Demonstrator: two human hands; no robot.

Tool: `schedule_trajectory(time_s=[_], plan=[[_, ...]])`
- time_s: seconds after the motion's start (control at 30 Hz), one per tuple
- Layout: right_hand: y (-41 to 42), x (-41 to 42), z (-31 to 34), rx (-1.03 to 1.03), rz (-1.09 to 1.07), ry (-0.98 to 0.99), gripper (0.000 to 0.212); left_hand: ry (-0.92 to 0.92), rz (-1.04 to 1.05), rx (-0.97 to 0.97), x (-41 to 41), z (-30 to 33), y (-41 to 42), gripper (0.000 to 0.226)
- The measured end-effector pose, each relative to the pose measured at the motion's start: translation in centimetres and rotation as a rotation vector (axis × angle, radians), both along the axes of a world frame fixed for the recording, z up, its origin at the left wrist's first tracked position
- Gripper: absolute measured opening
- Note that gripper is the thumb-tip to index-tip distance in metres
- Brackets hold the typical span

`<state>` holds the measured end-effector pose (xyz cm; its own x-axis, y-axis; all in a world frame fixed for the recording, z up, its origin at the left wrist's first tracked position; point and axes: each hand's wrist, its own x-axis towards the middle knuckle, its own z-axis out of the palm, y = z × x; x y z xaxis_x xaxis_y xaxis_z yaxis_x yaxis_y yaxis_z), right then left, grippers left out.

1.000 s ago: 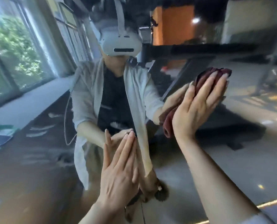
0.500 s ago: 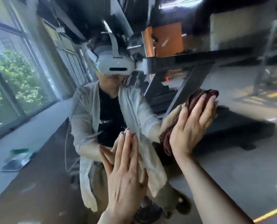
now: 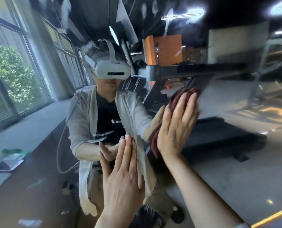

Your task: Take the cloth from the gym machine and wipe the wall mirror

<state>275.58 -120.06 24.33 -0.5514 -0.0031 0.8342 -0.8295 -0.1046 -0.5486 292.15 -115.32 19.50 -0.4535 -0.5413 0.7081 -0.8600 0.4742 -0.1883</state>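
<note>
The right hand [image 3: 178, 124] lay flat with straight fingers, pressing the red cloth [image 3: 174, 101] against the mirror [image 3: 235, 162]; the left hand [image 3: 122, 175] rested open on the glass. Uneven pressure could let the bunched cloth slip out, and the bare palm could smear the glass

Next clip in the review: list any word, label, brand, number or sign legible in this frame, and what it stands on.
No text can be read in this frame.
White headset reflected in the wall mirror: no legible brand.
Yellowish sheets on the window wall: any writing too blurred to read.
Flat packet on the ledge: print too small and blurred.
Dark red cloth under the right hand: no label shows.
</note>
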Motion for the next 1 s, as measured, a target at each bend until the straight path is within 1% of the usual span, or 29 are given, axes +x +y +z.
schedule_trajectory(time_s=[0.07, 0.13, 0.17, 0.2, 0.23, 0.27, 0.37, 0.4, 0.43, 0.47, 0.6, 0.63, 0.67, 0.7, 0.73, 0.8, 0.83, 0.87, 0.9, 0.93, 1.0], plan=[[0.5, 2.5, -5.4, 0.137, 0.046, 0.235, 0.059, 0.012, 0.007, 0.010, -0.2, 0.1, 0.0, 0.082], [1.5, 3.7, -11.1, 0.280, 0.064, 0.449, 0.067, 0.010, 0.000, 0.008, -0.3, 0.2, 0.0, 0.080], [1.9, 3.4, -12.6, 0.312, 0.075, 0.520, 0.068, -0.002, -0.002, 0.005, -0.2, 0.1, 0.1, 0.079], [2.0, 2.6, -12.7, 0.311, 0.089, 0.553, 0.066, -0.017, -0.004, 0.000, -0.1, 0.1, 0.1, 0.080], [1.8, 1.6, -11.7, 0.280, 0.086, 0.540, 0.062, -0.028, -0.003, -0.009, 0.1, 0.0, 0.1, 0.080], [1.5, 0.8, -9.7, 0.228, 0.068, 0.478, 0.060, -0.034, 0.002, -0.015, 0.2, 0.1, 0.1, 0.081], [0.4, -0.2, -1.7, 0.040, -0.003, 0.137, 0.058, -0.031, 0.006, -0.030, 0.2, 0.0, 0.1, 0.078], [-0.1, 0.2, -0.1, 0.008, -0.008, 0.083, 0.058, -0.024, 0.005, -0.037, 0.1, 0.0, 0.0, 0.076], [-0.3, 0.9, 0.4, -0.004, -0.007, 0.101, 0.058, -0.020, 0.004, -0.042, 0.0, 0.0, 0.0, 0.075], [-0.4, 1.6, -0.3, 0.013, 0.002, 0.175, 0.056, -0.017, 0.002, -0.043, -0.1, 0.0, -0.1, 0.075], [0.6, 1.7, -9.7, 0.240, 0.040, 0.629, 0.057, -0.049, -0.011, -0.047, 0.2, 0.3, -0.3, 0.079], [1.1, 0.8, -11.0, 0.266, 0.051, 0.700, 0.057, -0.066, -0.009, -0.049, 0.4, 0.3, -0.3, 0.080], [1.4, -0.2, -11.0, 0.262, 0.062, 0.712, 0.057, -0.076, -0.007, -0.052, 0.5, 0.3, -0.3, 0.082], [1.4, -1.2, -9.9, 0.235, 0.054, 0.666, 0.056, -0.082, -0.005, -0.058, 0.6, 0.3, -0.3, 0.084], [1.3, -1.9, -7.8, 0.193, 0.034, 0.559, 0.055, -0.089, -0.006, -0.066, 0.6, 0.3, -0.4, 0.084], [0.7, -2.3, -1.7, 0.074, -0.008, 0.248, 0.055, -0.088, -0.021, -0.088, 0.7, 0.2, -0.3, 0.080], [0.4, -1.8, 1.0, 0.023, -0.017, 0.122, 0.057, -0.070, -0.037, -0.092, 0.7, 0.1, -0.3, 0.077], [0.1, -0.9, 2.7, 0.000, -0.023, 0.070, 0.057, -0.044, -0.060, -0.088, 0.8, 0.1, -0.2, 0.075], [-0.1, 0.2, 3.2, 0.000, -0.018, 0.113, 0.057, -0.011, -0.090, -0.085, 0.8, 0.4, -0.2, 0.073], [-0.1, 1.1, 2.6, 0.029, -0.007, 0.218, 0.056, 0.020, -0.122, -0.095, 0.9, 0.8, -0.2, 0.071], [0.4, 1.8, -0.5, 0.136, 0.034, 0.509, 0.055, 0.051, -0.185, -0.152, 1.1, 2.7, -0.8, 0.066]])
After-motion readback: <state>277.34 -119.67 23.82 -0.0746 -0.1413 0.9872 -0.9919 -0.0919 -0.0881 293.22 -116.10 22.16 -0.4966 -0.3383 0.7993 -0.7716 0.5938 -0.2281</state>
